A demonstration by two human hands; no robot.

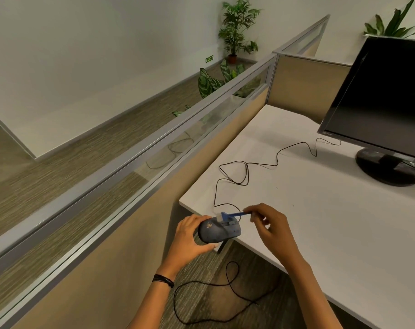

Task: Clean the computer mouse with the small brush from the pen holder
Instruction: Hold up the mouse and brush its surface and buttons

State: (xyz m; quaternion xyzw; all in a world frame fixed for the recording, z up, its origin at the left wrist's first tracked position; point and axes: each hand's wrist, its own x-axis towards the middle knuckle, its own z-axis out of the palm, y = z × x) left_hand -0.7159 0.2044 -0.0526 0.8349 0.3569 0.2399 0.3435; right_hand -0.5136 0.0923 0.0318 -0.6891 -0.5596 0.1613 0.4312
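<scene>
In the lower middle of the frame, my left hand [189,236] wraps its fingers around the dusty dark blue plastic mouse [219,230] to steady it off the white desk [332,222], while my right hand [271,227] pinches the small blue brush [232,215], bristles on top of it.

Readable only in one place: a small green sign [209,59] low on the far white wall [106,55], near the potted plant [237,29], showing an arrow pointing left and the word "EXIT". On the mouse [219,230], a pale logo, too blurred to read.
</scene>
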